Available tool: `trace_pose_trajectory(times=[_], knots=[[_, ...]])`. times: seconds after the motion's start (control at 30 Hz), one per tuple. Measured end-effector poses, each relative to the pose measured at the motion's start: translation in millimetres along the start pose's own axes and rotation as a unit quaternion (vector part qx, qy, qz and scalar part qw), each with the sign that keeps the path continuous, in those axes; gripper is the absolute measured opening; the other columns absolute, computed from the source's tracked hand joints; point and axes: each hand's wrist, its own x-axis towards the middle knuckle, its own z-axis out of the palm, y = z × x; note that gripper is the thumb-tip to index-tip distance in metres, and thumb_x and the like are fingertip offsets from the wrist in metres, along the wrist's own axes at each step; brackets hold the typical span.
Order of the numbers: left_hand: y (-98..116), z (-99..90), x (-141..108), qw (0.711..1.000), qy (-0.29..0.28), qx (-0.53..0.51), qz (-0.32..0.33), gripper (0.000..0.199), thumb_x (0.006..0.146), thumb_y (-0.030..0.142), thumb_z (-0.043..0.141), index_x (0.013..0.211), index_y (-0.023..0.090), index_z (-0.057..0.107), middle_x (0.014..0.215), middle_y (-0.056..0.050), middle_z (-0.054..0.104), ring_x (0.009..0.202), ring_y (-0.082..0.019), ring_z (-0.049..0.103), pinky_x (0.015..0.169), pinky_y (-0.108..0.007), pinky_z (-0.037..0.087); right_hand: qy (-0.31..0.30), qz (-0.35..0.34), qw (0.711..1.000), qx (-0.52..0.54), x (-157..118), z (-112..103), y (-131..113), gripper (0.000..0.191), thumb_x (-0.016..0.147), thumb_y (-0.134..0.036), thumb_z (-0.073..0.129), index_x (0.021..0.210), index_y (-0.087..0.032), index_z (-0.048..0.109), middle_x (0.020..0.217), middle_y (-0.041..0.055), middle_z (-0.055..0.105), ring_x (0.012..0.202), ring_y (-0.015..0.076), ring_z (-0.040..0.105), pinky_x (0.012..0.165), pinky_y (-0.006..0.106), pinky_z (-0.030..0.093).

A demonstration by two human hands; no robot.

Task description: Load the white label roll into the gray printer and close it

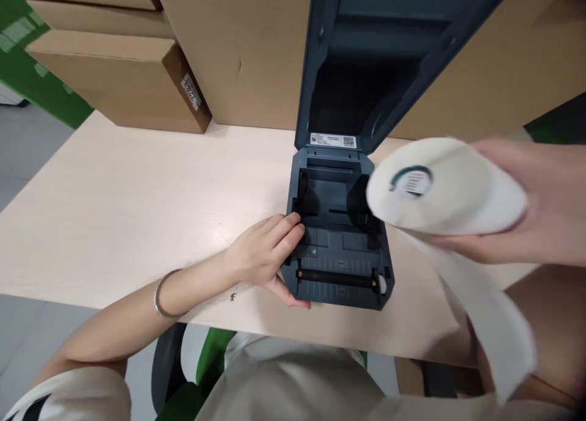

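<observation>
A dark blue-grey printer stands on the table with its lid raised and its inside showing. Across its front runs a black roller. My left hand grips the printer's left edge, fingers over the rim and thumb at the front corner. Held in my right hand is a white paper roll, just right of and above the printer's open body. A loose strip of paper hangs from the roll toward the lower right.
Stacked cardboard boxes stand at the back left of the pale table. A large cardboard box is behind the printer. Below the table's front edge are a green and black chair and a brown box.
</observation>
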Motion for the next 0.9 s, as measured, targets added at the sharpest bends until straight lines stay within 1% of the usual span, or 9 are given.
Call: trace_pose_trajectory(times=[0.07,0.13,0.23,0.43,0.57,0.67,0.77,0.83,0.9], knots=[[1,-0.3,1,1.0,0.008,0.009,0.007,0.116,0.078,0.096,0.053,0.148,0.006,0.034,0.108,-0.024,0.071,0.081,-0.031,0.073,0.063,-0.047,0.065,0.024,-0.094,0.993,0.072,18,12,-31,0.073,0.069,-0.085,0.068,0.118,-0.032,0.066,0.111,0.0051,0.075,0.109,0.0342,0.073,0.099,0.054,0.06],[1,-0.3,2,1.0,0.013,0.016,0.011,0.11,0.081,0.094,0.051,0.144,0.005,0.037,0.107,-0.024,0.071,0.08,-0.031,0.073,0.063,-0.046,0.065,0.05,-0.158,0.982,0.092,31,26,-51,0.06,0.074,-0.069,0.072,0.117,-0.027,0.066,0.107,0.0031,0.075,0.109,0.0335,0.073,0.126,0.059,0.042],[0,1.0,1,1.0,0.015,0.018,0.01,0.107,0.081,0.095,0.048,0.141,0.006,0.041,0.108,-0.023,0.07,0.08,-0.03,0.073,0.065,-0.046,0.064,0.069,-0.182,0.98,0.046,42,45,-65,0.051,0.071,-0.05,0.075,0.111,-0.02,0.068,0.094,0.0036,0.075,0.096,0.0304,0.073,0.136,0.057,0.025],[-2,4.7,-4,1.0,0.007,-0.009,0.001,0.111,0.078,0.097,0.051,0.145,0.01,0.037,0.114,-0.024,0.069,0.083,-0.031,0.07,0.065,-0.045,0.06,0.01,-0.164,0.985,-0.044,58,73,-67,0.052,0.071,-0.054,0.076,0.106,-0.016,0.073,0.083,0.0064,0.073,0.091,0.0324,0.072,0.134,0.064,0.025],[-1,4.6,-2,1.0,0.01,-0.004,0.003,0.114,0.078,0.098,0.049,0.147,0.009,0.033,0.111,-0.023,0.069,0.08,-0.03,0.069,0.062,-0.044,0.059,0.003,-0.196,0.979,-0.052,57,79,-66,0.058,0.085,-0.055,0.073,0.129,-0.019,0.068,0.117,0.0121,0.076,0.109,0.0352,0.071,0.133,0.066,0.025],[1,3.2,0,1.0,0.014,0.008,0.013,0.115,0.078,0.098,0.049,0.147,0.007,0.032,0.108,-0.024,0.069,0.078,-0.03,0.069,0.06,-0.042,0.059,0.038,-0.209,0.975,-0.064,40,68,-80,0.045,0.102,-0.044,0.057,0.136,-0.016,0.065,0.136,0.0152,0.07,0.122,0.0337,0.068,0.132,0.06,0.031],[1,1.2,2,1.0,0.012,0.015,0.015,0.113,0.08,0.096,0.049,0.145,0.005,0.033,0.108,-0.024,0.069,0.079,-0.031,0.071,0.062,-0.043,0.061,0.075,-0.229,0.968,-0.075,11,51,-107,0.038,0.106,-0.034,0.047,0.126,-0.012,0.071,0.126,0.0151,0.074,0.11,0.0303,0.072,0.105,0.048,0.057],[1,0.4,2,1.0,0.01,0.019,0.015,0.112,0.081,0.095,0.049,0.146,0.005,0.033,0.108,-0.025,0.069,0.081,-0.031,0.072,0.063,-0.044,0.062,0.078,-0.241,0.965,-0.064,-10,43,-122,0.035,0.105,-0.033,0.05,0.119,-0.01,0.073,0.117,0.0135,0.077,0.097,0.0279,0.075,0.083,0.043,0.062],[1,0.4,1,1.0,0.01,0.021,0.015,0.112,0.082,0.095,0.048,0.147,0.005,0.032,0.109,-0.025,0.07,0.081,-0.032,0.072,0.063,-0.045,0.063,0.06,-0.252,0.964,-0.06,-30,40,-133,0.038,0.105,-0.034,0.049,0.12,-0.01,0.074,0.121,0.0139,0.077,0.102,0.0285,0.075,0.08,0.042,0.062]])
